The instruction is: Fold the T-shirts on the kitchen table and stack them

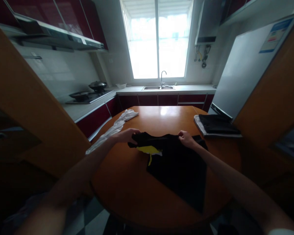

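Note:
A black T-shirt (178,166) with a yellow and white print lies spread over the wooden table (122,182), its lower corner pointing toward me at the right. My left hand (129,135) is closed on the shirt's upper left part and holds that side slightly raised, with the cloth folding over the yellow print. At the shirt's upper edge, right of the middle, my right hand (186,138) pinches the fabric. Part of the shirt extends to the right behind my right wrist.
A crumpled white garment (117,125) lies along the table's left edge. At the right edge sits a stack of folded black and white clothes (217,125). Beyond the table are a sink (159,87), a stove with pans (88,96), and a fridge (245,65) at the right.

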The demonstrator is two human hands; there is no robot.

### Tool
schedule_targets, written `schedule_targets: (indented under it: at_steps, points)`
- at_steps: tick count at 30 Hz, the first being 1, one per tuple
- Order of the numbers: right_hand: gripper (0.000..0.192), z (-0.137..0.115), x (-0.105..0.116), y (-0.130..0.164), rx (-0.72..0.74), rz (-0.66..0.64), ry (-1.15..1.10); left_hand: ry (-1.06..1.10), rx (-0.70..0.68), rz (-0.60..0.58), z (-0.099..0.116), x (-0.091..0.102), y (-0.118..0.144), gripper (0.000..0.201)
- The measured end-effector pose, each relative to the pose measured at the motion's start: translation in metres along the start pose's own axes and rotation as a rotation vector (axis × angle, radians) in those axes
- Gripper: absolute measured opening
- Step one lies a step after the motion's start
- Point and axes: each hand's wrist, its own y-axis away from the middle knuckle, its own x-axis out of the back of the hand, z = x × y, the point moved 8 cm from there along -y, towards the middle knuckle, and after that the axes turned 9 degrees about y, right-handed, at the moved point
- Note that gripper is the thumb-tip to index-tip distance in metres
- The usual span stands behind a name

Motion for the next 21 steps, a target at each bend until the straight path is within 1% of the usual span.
schedule_targets:
  at_steps: [2,3,4,6,8,10,11,13,15,16,17,19,20,21]
  points:
    - [0.009,0.01,0.02,0.003,-0.009,0.041,-0.012,-0.078,-0.02,0.042,-0.018,-0.007,0.006,0.023]
    - [0.009,0.014,0.03,0.005,-0.009,0.058,-0.029,-0.096,-0.04,0.091,-0.024,-0.007,0.008,0.017]
    - [0.009,0.016,0.04,0.007,-0.005,0.073,-0.057,-0.091,-0.063,0.152,-0.028,-0.007,0.008,0.014]
    - [0.009,0.018,0.058,0.013,0.006,0.1,-0.138,-0.012,-0.092,0.296,-0.032,-0.001,0.009,0.018]
    - [0.013,0.017,0.075,0.02,-0.002,0.104,-0.226,0.117,-0.105,0.441,-0.031,0.009,0.012,0.023]
    - [0.02,0.016,0.091,0.026,-0.043,0.065,-0.295,0.265,-0.094,0.506,-0.027,0.015,0.015,0.027]
    - [0.023,0.016,0.099,0.028,-0.07,0.031,-0.327,0.349,-0.081,0.509,-0.025,0.017,0.016,0.029]
    - [0.031,0.017,0.114,0.028,-0.11,-0.074,-0.378,0.528,-0.026,0.459,-0.025,0.02,0.019,0.033]
    - [0.038,0.02,0.125,0.022,-0.137,-0.242,-0.395,0.653,0.064,0.364,-0.03,0.023,0.019,0.037]
    - [0.04,0.023,0.127,0.016,-0.154,-0.344,-0.385,0.658,0.101,0.307,-0.033,0.027,0.017,0.037]
    - [0.041,0.027,0.129,0.009,-0.172,-0.45,-0.369,0.612,0.124,0.239,-0.034,0.032,0.012,0.036]
    - [0.045,0.034,0.127,-0.012,-0.203,-0.651,-0.321,0.395,0.109,0.138,-0.035,0.05,-0.008,0.031]
    - [0.046,0.036,0.125,-0.025,-0.207,-0.735,-0.296,0.271,0.082,0.118,-0.033,0.061,-0.022,0.027]
    - [0.047,0.036,0.122,-0.041,-0.205,-0.804,-0.268,0.164,0.036,0.166,-0.031,0.078,-0.039,0.024]
